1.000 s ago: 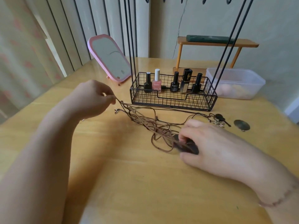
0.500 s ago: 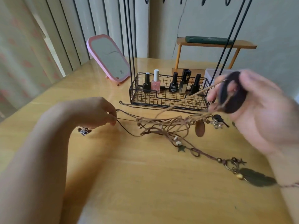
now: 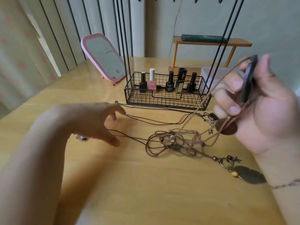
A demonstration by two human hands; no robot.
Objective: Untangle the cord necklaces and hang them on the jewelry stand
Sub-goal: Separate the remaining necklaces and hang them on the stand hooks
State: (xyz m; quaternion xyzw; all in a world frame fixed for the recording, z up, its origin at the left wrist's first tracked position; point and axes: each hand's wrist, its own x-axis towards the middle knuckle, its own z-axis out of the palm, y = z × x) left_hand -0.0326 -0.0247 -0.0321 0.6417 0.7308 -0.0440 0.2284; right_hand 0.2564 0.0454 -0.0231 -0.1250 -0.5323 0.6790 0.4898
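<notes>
Above table (image 3: 113, 184), right hand (image 3: 259, 111) fingers grip dark pendant (image 3: 248, 78), raised since earlier; left hand (image 3: 97, 122) fingers now spread, cord (image 3: 154, 122) released.

Both forearms are bare, no sleeves in sight at the lower left or the right edge. On the right wrist, a thin braided bracelet (image 3: 285, 185) in brownish-purple thread. The left hand (image 3: 90, 120) and right hand (image 3: 259, 108) show no rings.

Tangled cord necklaces (image 3: 177, 142) beneath right hand (image 3: 259, 104), pendant (image 3: 248, 78) pinched.
</notes>
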